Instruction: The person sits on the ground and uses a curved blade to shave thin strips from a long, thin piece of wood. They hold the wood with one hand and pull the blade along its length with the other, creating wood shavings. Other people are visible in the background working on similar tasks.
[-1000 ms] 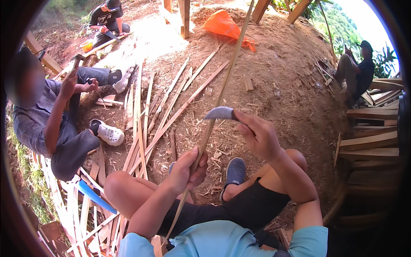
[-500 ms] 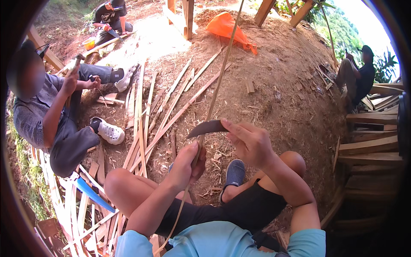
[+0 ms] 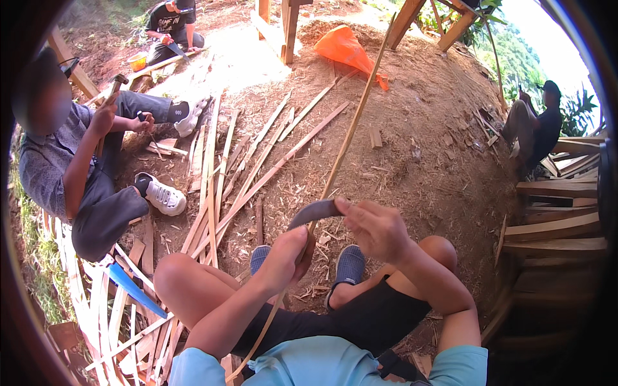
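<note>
My left hand [image 3: 285, 258] is closed round a long, thin wooden strip [image 3: 351, 138]. The strip slants from my lap by the light blue shirt up toward the orange sheet. Across it, just above the left thumb, lies a dark curved knife [image 3: 315, 212]. My right hand [image 3: 380, 230] pinches the right end of this knife between thumb and fingers; whether a handle sits inside that hand is hidden. The knife's left end reaches close to the left thumb. Both hands are held in front of my bent knees, over the blue shoes [image 3: 347, 265].
Long wooden strips [image 3: 212, 174] and a blue-bladed saw [image 3: 135, 289] lie left. A seated person [image 3: 71, 161] there holds a hammer [image 3: 118, 82]. Another person saws farther back [image 3: 170, 32]; a third sits far right [image 3: 541, 122]. Stacked timber [image 3: 553, 225] stands right; an orange sheet [image 3: 344, 48] lies ahead.
The strip's upper part has swung to the right, and its far end now shows. Both hands and the knife have shifted slightly down and right.
</note>
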`<action>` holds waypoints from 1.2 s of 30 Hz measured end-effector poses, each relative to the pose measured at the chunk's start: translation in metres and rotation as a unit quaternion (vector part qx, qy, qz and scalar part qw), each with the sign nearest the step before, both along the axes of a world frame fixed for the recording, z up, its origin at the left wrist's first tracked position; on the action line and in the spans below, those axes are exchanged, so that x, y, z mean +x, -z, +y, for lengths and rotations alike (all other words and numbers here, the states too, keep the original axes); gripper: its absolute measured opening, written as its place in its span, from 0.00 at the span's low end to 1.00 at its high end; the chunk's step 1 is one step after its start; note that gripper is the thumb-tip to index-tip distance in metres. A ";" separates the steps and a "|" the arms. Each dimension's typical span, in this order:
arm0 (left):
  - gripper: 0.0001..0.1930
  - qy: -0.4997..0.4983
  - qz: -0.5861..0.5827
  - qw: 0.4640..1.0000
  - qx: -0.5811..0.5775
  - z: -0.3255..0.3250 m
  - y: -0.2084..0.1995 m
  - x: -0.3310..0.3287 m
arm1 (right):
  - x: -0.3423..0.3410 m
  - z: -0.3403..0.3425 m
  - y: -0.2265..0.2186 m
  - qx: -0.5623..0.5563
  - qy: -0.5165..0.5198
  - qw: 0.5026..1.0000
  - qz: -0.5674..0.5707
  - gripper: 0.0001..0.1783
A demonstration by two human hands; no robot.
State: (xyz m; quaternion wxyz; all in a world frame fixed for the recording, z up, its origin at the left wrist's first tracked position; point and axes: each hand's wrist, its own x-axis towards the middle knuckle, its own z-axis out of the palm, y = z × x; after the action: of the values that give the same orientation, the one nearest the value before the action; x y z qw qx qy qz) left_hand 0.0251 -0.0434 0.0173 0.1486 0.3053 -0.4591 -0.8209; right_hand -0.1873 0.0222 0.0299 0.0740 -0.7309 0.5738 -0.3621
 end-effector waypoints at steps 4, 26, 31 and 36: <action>0.27 -0.003 -0.013 1.000 0.017 0.002 -0.003 -0.002 | -0.021 -0.025 -0.012 -0.024 0.152 0.986 -0.060 0.24; 0.24 0.021 -0.025 0.999 -0.009 -0.001 0.005 -0.001 | -0.024 -0.009 0.006 0.017 0.044 0.997 -0.062 0.20; 0.23 0.005 -0.031 0.999 0.025 -0.001 0.000 -0.004 | -0.013 -0.002 -0.006 0.077 0.012 0.995 0.057 0.19; 0.22 0.016 0.017 0.998 0.060 -0.010 0.002 0.003 | -0.005 -0.004 -0.001 0.049 0.066 0.995 0.066 0.22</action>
State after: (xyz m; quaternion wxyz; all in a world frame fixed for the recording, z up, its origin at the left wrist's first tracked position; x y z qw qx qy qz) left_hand 0.0276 -0.0535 0.0148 0.1243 0.2922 -0.4110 -0.8546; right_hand -0.1924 0.0182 0.0311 0.0476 -0.7094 0.6410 -0.2892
